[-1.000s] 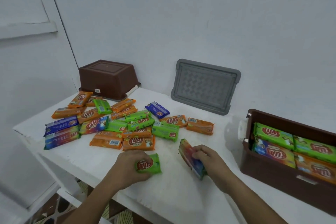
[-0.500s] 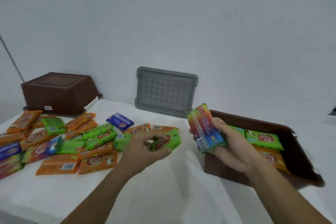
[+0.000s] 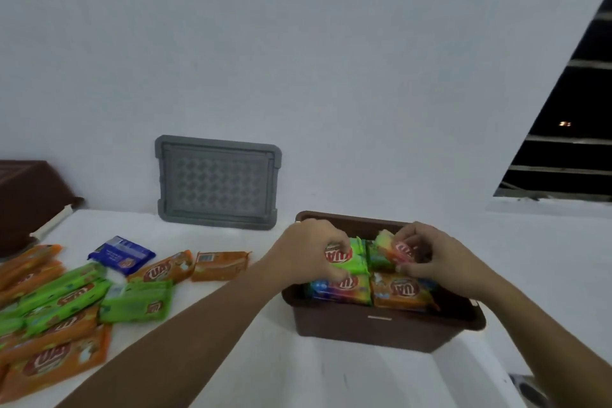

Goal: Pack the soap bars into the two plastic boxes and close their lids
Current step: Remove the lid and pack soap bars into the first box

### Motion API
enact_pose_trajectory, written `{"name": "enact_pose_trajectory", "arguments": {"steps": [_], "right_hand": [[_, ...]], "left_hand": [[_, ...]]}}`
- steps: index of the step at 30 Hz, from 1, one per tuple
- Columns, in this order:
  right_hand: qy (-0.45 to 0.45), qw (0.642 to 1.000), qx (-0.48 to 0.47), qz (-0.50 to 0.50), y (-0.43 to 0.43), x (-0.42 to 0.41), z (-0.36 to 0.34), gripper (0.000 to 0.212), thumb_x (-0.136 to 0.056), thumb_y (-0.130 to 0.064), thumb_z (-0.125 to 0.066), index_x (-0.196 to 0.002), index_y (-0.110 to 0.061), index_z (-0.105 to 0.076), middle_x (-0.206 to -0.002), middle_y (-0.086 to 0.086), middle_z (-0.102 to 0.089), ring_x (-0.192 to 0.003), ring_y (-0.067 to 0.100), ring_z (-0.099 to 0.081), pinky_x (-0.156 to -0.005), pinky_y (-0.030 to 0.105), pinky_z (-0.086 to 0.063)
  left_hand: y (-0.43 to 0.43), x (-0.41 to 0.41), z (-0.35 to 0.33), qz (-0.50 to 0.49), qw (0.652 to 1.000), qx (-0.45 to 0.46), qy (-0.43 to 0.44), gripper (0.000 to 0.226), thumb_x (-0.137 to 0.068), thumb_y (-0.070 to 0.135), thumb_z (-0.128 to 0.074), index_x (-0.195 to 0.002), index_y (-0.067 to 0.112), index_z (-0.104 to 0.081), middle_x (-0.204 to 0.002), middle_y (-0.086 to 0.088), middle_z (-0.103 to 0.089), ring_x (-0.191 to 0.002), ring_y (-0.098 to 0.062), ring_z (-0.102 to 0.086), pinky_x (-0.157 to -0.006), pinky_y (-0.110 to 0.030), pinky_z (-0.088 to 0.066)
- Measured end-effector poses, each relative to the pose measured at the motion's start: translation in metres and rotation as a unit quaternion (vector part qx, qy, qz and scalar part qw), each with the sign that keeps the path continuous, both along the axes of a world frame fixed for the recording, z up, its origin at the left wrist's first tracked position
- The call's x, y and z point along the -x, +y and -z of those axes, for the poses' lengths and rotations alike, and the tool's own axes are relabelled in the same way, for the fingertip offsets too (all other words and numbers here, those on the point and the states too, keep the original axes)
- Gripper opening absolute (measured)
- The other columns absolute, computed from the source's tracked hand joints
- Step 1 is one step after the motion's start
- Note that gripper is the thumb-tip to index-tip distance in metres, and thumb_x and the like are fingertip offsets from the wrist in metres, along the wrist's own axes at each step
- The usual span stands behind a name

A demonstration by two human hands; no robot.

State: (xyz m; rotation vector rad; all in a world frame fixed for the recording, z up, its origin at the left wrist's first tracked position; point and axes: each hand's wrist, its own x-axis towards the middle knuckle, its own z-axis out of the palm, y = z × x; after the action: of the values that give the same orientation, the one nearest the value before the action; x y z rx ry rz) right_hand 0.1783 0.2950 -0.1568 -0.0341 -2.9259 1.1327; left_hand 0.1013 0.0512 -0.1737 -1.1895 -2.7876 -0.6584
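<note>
An open brown plastic box [image 3: 381,329] stands on the white table at centre right, with several wrapped soap bars lying inside. My left hand [image 3: 308,252] holds a green soap bar [image 3: 356,257] over the box's left half. Over the right half, my right hand [image 3: 430,258] grips a multicoloured soap bar [image 3: 390,247]. A grey lid [image 3: 217,182] leans upright against the wall behind. A second brown box [image 3: 29,195] sits upside down at the far left. Loose orange, green and blue soap bars [image 3: 66,301] cover the table's left side.
The white table [image 3: 298,371] ends near the bottom right. A white wall rises right behind it. At the upper right is a dark window with bars [image 3: 569,136].
Both hands carried their soap bars to the right and down into the open brown box. The view swung right, so the soap pile and upturned box shifted toward the left edge.
</note>
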Motion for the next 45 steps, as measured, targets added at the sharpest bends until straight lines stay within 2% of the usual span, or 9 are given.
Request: {"name": "enact_pose_trajectory", "arguments": {"steps": [2, 7, 12, 20, 23, 28, 35, 40, 45], "right_hand": [[-0.014, 0.995, -0.087, -0.041, 0.006, -0.001, 0.006, 0.041, -0.073, -0.02, -0.08, -0.102, -0.037, -0.056, -0.099, -0.018, -0.063, -0.077, -0.012, -0.059, -0.061, 0.008, -0.044], [-0.014, 0.972, -0.207, -0.114, 0.009, 0.003, 0.021, 0.049, -0.074, -0.024, -0.077, -0.118, -0.033, -0.056, -0.098, -0.03, -0.044, -0.092, -0.007, -0.048, -0.075, 0.001, -0.037], [-0.017, 0.959, -0.255, -0.122, 0.014, 0.009, 0.036, 0.06, -0.08, -0.031, -0.073, -0.134, -0.036, -0.048, -0.129, -0.013, -0.044, -0.116, 0.005, -0.041, -0.096, 0.012, -0.034], [0.001, 0.939, -0.31, -0.149, 0.018, 0.009, 0.045, 0.06, -0.088, -0.035, -0.064, -0.142, -0.037, -0.039, -0.15, -0.014, -0.034, -0.139, 0.009, -0.023, -0.116, 0.026, -0.02], [0.014, 0.923, -0.357, -0.143, 0.019, 0.01, 0.049, 0.063, -0.085, -0.043, -0.064, -0.142, -0.042, -0.037, -0.152, -0.01, -0.027, -0.137, 0.016, -0.02, -0.114, 0.036, -0.025], [0.01, 0.936, -0.326, -0.132, 0.019, 0.012, 0.052, 0.065, -0.081, -0.041, -0.069, -0.139, -0.043, -0.039, -0.138, -0.007, -0.035, -0.125, 0.015, -0.031, -0.108, 0.03, -0.033], [0.004, 0.947, -0.298, -0.119, 0.016, 0.012, 0.051, 0.067, -0.075, -0.047, -0.071, -0.135, -0.039, -0.041, -0.135, -0.007, -0.035, -0.125, 0.014, -0.032, -0.106, 0.03, -0.034], [-0.008, 0.964, -0.247, -0.099, 0.014, 0.014, 0.047, 0.055, -0.077, -0.063, -0.061, -0.127, -0.041, -0.051, -0.13, -0.009, -0.041, -0.119, 0.013, -0.037, -0.103, 0.033, -0.037], [-0.014, 0.97, -0.228, -0.084, 0.011, 0.021, 0.045, 0.047, -0.079, -0.063, -0.058, -0.119, -0.038, -0.057, -0.12, -0.012, -0.051, -0.114, 0.014, -0.044, -0.096, 0.041, -0.042]], "left_hand": [[0.012, 0.002, 0.004, 0.016, 0.998, 0.056, 0.018, 0.036, -0.069, 0.049, -0.069, -0.101, 0.033, -0.067, -0.106, 0.01, -0.063, -0.098, -0.012, -0.055, -0.086, -0.038, -0.049], [0.029, 0.004, 0.016, 0.038, 0.99, 0.129, 0.038, 0.036, -0.071, 0.047, -0.07, -0.103, 0.031, -0.067, -0.105, 0.009, -0.066, -0.099, -0.014, -0.057, -0.085, -0.037, -0.049], [0.034, 0.003, 0.025, 0.049, 0.99, 0.132, 0.024, 0.038, -0.076, 0.046, -0.069, -0.11, 0.03, -0.066, -0.113, 0.01, -0.067, -0.106, -0.011, -0.057, -0.089, -0.035, -0.049], [0.036, 0.005, 0.037, 0.031, 0.993, 0.116, 0.013, 0.04, -0.077, 0.051, -0.066, -0.114, 0.034, -0.063, -0.118, 0.014, -0.064, -0.117, -0.01, -0.048, -0.092, -0.033, -0.044], [0.036, 0.005, 0.039, 0.03, 0.99, 0.136, 0.016, 0.042, -0.079, 0.055, -0.063, -0.117, 0.036, -0.06, -0.126, 0.015, -0.057, -0.126, -0.011, -0.039, -0.097, -0.038, -0.038], [0.037, 0.004, 0.038, 0.017, 0.985, 0.164, 0.04, 0.044, -0.08, 0.059, -0.061, -0.119, 0.039, -0.053, -0.124, 0.007, -0.043, -0.119, -0.014, -0.034, -0.095, -0.035, -0.032], [0.044, 0.004, 0.038, 0.012, 0.984, 0.173, 0.032, 0.042, -0.079, 0.057, -0.062, -0.114, 0.037, -0.052, -0.118, 0.005, -0.045, -0.116, -0.015, -0.04, -0.092, -0.036, -0.034], [0.039, 0.006, 0.035, 0.012, 0.991, 0.134, -0.026, 0.043, -0.077, 0.061, -0.062, -0.113, 0.038, -0.057, -0.117, 0.009, -0.049, -0.113, -0.011, -0.042, -0.095, -0.035, -0.039], [0.024, 0.011, 0.028, 0.0, 0.997, 0.043, -0.069, 0.031, -0.084, 0.044, -0.065, -0.112, 0.029, -0.062, -0.105, 0.012, -0.06, -0.093, -0.004, -0.054, -0.083, -0.025, -0.049]]}}
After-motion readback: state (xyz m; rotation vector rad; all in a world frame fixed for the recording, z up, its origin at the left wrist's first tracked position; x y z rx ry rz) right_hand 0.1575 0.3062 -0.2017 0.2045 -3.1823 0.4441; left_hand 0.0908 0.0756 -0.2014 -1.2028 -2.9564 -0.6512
